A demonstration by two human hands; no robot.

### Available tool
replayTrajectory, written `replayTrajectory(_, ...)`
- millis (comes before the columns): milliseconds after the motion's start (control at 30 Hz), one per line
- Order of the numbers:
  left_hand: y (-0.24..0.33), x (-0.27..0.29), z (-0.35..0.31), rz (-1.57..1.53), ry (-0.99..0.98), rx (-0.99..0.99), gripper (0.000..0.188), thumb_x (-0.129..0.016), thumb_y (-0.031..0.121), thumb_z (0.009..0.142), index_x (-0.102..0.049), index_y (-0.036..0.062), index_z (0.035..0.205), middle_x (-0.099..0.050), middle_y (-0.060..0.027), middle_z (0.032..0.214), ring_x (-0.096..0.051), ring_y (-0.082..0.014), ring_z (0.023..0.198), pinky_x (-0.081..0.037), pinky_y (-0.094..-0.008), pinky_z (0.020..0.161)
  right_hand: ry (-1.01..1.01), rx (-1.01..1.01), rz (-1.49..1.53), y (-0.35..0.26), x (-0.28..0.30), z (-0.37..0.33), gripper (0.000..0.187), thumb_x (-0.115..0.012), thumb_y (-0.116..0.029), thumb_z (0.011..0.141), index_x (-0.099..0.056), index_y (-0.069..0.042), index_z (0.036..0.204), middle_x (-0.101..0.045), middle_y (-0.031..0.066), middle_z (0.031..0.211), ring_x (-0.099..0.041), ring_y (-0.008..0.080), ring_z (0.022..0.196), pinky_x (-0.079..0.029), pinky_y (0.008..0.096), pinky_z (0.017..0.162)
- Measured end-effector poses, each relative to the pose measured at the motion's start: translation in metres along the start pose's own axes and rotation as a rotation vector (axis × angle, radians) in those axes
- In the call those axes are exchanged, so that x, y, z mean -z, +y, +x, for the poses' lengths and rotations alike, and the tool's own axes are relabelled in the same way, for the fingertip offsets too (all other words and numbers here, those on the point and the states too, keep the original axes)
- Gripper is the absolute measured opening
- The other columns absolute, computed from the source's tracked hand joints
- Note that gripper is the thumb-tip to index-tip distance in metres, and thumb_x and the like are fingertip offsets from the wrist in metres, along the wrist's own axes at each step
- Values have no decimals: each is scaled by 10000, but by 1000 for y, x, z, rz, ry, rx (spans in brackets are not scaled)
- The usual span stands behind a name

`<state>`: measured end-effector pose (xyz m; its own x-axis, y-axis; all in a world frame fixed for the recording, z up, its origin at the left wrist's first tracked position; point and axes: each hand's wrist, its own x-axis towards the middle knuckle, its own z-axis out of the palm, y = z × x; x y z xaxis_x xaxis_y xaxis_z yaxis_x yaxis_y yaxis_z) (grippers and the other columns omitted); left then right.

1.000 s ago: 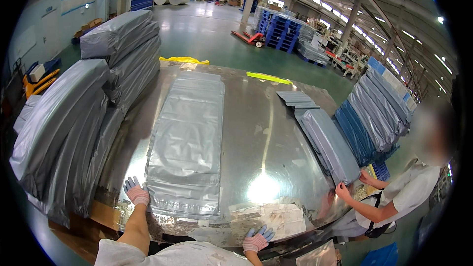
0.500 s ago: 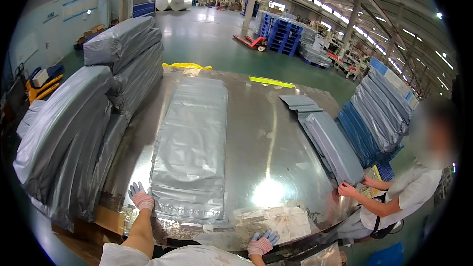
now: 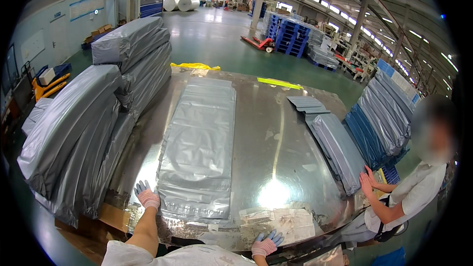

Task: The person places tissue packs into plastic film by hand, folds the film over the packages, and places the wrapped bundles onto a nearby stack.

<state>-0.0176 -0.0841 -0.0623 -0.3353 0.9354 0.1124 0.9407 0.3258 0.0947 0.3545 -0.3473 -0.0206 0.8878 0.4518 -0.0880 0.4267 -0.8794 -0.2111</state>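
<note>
A flat stack of grey plastic bags lies lengthwise on the metal table before me. My left hand, in a striped glove with grey fingers, rests on the tabletop just left of the stack's near end, fingers spread. In a matching glove, my right hand lies open at the table's near edge, on worn paper sheeting. Neither hand holds anything. To the right, a co-worker's hands press against the near end of a grey wrapped bundle.
Tall piles of grey wrapped bundles flank the table's left side. More bundles are stacked at the right, beside the co-worker. Yellow plastic and a bright yellow-green strip lie along the far edge.
The whole view has shifted slightly, moving the scene rightward. The co-worker's hands have gone from the bundle's near corner to flat against its end. My hands stay in place on the table.
</note>
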Motion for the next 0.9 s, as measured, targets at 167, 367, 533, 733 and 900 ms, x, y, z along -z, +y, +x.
replayTrajectory(167,-7,-18,7,43,-5,1,610,-409,403,849,-348,112,1381,-315,-141,1439,-268,-296,1334,-116,-431,1114,32,8,18,5,-9,2,670,-503,-413,831,-360,-43,1371,-226,227,1446,-169,409,1342,-188,467,1086)
replayTrajectory(367,-3,-16,3,40,15,0,609,-409,404,853,-347,112,1383,-312,-140,1441,-266,-293,1337,-119,-433,1113,55,22,-23,18,-31,10,661,-488,-411,842,-354,-48,1378,-217,227,1452,-157,416,1345,-164,467,1095)
replayTrajectory(533,-1,-8,3,24,9,2,616,-414,418,853,-352,104,1379,-316,-145,1438,-272,-300,1332,-125,-438,1111,92,38,-45,21,-37,12,665,-496,-419,836,-362,-38,1364,-230,219,1441,-155,400,1351,-216,496,1062)
replayTrajectory(733,-6,-13,5,10,15,6,619,-430,423,849,-362,101,1373,-310,-147,1442,-268,-302,1331,-125,-438,1110,95,41,-42,19,-36,11,669,-505,-425,831,-367,-39,1359,-229,210,1442,-154,388,1356,-257,520,1030)
replayTrajectory(900,-3,-7,3,3,4,0,620,-438,420,851,-365,94,1373,-313,-157,1437,-271,-310,1327,-124,-441,1109,104,37,-34,18,-34,10,655,-512,-415,826,-387,-32,1342,-245,217,1432,-160,391,1353,-239,511,1046)
